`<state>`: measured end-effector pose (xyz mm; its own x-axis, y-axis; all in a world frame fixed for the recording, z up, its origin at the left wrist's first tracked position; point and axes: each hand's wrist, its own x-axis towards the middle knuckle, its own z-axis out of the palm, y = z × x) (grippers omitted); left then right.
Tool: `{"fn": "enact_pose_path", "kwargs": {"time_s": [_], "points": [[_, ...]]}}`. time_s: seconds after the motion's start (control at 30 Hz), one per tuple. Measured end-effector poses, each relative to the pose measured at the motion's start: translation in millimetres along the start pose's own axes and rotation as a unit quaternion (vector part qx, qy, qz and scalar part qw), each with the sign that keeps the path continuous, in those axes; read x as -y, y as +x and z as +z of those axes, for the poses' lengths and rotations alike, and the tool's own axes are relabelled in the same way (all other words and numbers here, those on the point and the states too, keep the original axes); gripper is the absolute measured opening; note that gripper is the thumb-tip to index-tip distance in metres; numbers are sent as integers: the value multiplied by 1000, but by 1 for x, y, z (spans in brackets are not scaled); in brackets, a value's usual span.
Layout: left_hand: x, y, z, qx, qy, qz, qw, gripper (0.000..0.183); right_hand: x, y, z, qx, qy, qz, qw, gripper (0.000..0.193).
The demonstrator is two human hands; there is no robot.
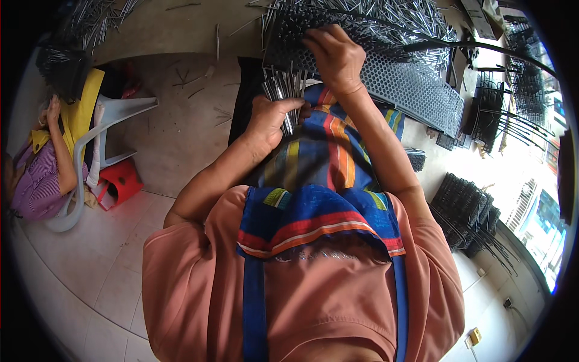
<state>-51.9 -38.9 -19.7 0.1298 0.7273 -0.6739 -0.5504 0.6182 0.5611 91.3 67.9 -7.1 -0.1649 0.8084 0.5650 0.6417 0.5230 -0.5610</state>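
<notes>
A bundle of thin metal rods (pixel 282 90) stands in my left hand (pixel 266 122), whose fingers are wrapped round it with the thumb across the front. Up and to the right, my right hand (pixel 339 60) hangs over a dark perforated tray (pixel 416 96). Its fingers are drawn together and point left; whatever they may pinch is too small to make out. Many small round holes cover the tray's right part, while its upper left part looks dark and bristly. Loose metal rods (pixel 416 24) lie heaped along the tray's far side. A striped cloth (pixel 338 145) covers my lap below.
On the left a person in a purple striped top (pixel 51 181) sits by a pale plastic chair (pixel 78 157) and a red plastic item (pixel 120 184). Stacked dark racks (pixel 464 211) stand at right. A dark cable (pixel 482 45) arches across the upper right. Stray rods lie on the floor.
</notes>
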Motion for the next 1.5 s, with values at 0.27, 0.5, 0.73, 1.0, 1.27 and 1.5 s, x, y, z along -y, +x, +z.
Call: {"fn": "enact_pose_path", "kwargs": {"time_s": [0.27,0.5,0.73,1.0,1.27,1.5], "points": [[-13,-4,5,28,-25,-17,999,16,15,-31,-21,108,25,116,987,19],[-12,-4,15,4,-72,-14,997,15,18,-34,-31,190,350,498,770,9],[-6,5,6,-33,-8,-8,999,15,0,-17,-19,-102,283,203,932,5],[-5,5,3,-5,-22,-22,1000,16,0,-16,-17,-32,174,121,977,12],[-7,4,8,-10,-16,-16,1000,16,-7,-21,-9,-3,77,95,993,14],[-5,6,10,-5,-44,-21,999,12,0,-13,-8,8,2,48,999,12]]}}
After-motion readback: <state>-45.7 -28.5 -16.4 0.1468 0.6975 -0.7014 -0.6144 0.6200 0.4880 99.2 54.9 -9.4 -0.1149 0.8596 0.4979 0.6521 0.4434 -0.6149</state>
